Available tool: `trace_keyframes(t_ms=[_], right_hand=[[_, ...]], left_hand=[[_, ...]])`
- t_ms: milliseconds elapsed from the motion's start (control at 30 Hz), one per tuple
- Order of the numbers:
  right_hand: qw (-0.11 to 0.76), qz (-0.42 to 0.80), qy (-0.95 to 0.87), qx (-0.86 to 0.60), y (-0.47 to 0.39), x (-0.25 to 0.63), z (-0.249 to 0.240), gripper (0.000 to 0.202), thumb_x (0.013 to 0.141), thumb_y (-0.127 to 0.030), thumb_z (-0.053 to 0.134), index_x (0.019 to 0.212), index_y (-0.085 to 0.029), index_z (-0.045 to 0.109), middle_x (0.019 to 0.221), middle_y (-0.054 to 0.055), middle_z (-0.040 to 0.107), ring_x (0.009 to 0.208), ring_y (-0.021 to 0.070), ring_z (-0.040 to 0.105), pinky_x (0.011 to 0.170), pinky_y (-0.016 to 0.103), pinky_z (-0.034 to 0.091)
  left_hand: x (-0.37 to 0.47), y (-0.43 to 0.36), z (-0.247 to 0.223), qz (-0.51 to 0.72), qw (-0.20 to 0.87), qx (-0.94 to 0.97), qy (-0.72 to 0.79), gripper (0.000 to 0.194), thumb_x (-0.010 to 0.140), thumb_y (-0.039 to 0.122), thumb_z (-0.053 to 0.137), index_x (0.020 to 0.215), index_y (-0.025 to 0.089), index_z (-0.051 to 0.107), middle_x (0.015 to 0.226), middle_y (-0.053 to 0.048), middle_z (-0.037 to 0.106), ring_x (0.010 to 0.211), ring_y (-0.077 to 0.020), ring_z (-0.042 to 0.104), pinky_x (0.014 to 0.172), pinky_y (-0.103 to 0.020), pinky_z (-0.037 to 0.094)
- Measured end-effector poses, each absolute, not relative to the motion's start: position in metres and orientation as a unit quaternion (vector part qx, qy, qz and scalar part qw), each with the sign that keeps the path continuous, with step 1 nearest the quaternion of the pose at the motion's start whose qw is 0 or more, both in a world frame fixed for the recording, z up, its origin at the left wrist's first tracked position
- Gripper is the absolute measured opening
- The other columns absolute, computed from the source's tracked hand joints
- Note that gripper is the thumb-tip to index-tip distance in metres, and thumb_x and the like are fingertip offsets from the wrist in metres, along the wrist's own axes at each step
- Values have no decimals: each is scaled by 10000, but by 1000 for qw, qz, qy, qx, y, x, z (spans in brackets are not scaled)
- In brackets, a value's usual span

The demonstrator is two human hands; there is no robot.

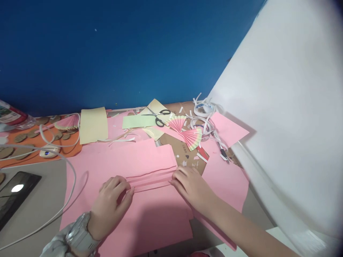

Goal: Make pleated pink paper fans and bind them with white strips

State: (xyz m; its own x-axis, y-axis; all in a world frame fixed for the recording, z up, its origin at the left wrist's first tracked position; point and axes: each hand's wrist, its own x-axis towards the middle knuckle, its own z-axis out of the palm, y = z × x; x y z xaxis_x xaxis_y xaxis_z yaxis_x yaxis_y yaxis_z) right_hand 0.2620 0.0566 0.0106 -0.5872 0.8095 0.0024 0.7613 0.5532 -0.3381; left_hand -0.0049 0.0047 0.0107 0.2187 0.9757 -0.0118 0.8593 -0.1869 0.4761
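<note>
A pink sheet of paper (152, 179) with pleated folds running across it lies in front of me. At its left end, my left hand (110, 203) is closed, thumb and fingers pinching the folded edge. The other end is pinched by my right hand (190, 186), its fingertips pressed together on the pleats. Larger pink sheets (163, 214) lie flat beneath both hands. Beyond them rests a pair of black-handled scissors (156, 114), partly on a pale green paper strip (135, 121). Pink pleated paper fans (191, 137) with yellow-green edges lie close by, past my right hand.
A yellow sheet (93, 125), tape rolls with white strips (203, 109) and a black-gripped pen (223, 153) lie toward the back. On the left are a dark phone (17, 192), a looping white cable (74, 178) and a bottle (13, 116). A blue wall (128, 53) rises behind.
</note>
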Motion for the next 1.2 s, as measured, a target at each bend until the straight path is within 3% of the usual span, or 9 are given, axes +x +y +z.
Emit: trace_keyframes(t_ms=[200,400,500,567,700,800,867,1033,1200], right_hand=[[102,115,-879,-452,55,257,8,112,921,-221,446,902,-178,548,933,64,576,863,201,506,749,344,356],[124,23,-958,-259,53,257,9,202,898,-90,419,996,-180,571,923,45,604,916,185,482,841,343,322],[127,23,-956,-265,54,257,9,147,922,-209,443,962,-157,575,933,51,606,922,188,484,844,348,318],[126,39,-951,-280,56,255,6,187,928,-285,445,925,-152,577,919,60,603,923,193,484,835,349,321],[115,57,-953,-275,64,250,2,217,929,-119,367,908,-145,581,862,72,604,841,182,488,788,340,330],[115,82,-950,-280,73,249,14,183,930,-156,401,878,-155,576,842,58,607,823,173,507,781,337,341],[113,119,-944,-287,78,251,30,175,938,-230,430,835,-176,562,796,17,606,786,143,530,775,307,364],[54,320,-894,-308,88,254,50,187,938,-273,442,810,-206,560,738,-49,616,622,79,558,502,192,361],[71,248,-912,-321,90,246,25,232,922,-281,470,751,-162,573,772,20,587,744,143,538,652,265,387]], left_hand=[[1,5,9,153,144,760,615,79,815,210,490,862,201,553,888,-49,507,837,-222,471,739,-391,381],[4,7,13,136,129,840,510,319,819,88,458,1049,276,573,1023,-42,569,963,-240,454,820,-417,333],[8,11,16,120,147,850,492,252,839,186,492,1078,238,553,1024,-57,583,961,-241,470,821,-417,332],[10,16,15,107,139,851,496,212,849,280,514,1046,216,561,1004,-67,587,933,-247,484,804,-423,332],[13,28,14,92,123,858,491,160,899,260,450,875,199,597,873,-49,614,842,-226,517,774,-414,323],[10,36,24,90,134,863,479,234,913,271,417,801,187,604,802,-51,614,794,-218,522,770,-412,326],[8,39,34,85,164,867,463,262,920,279,406,768,185,598,746,-33,599,739,-189,528,736,-362,359],[3,47,41,67,259,868,418,337,951,279,362,681,191,543,585,55,537,532,-77,511,541,-178,396],[-2,52,21,95,234,861,442,272,920,331,421,764,185,590,701,0,593,672,-138,536,643,-258,409]])
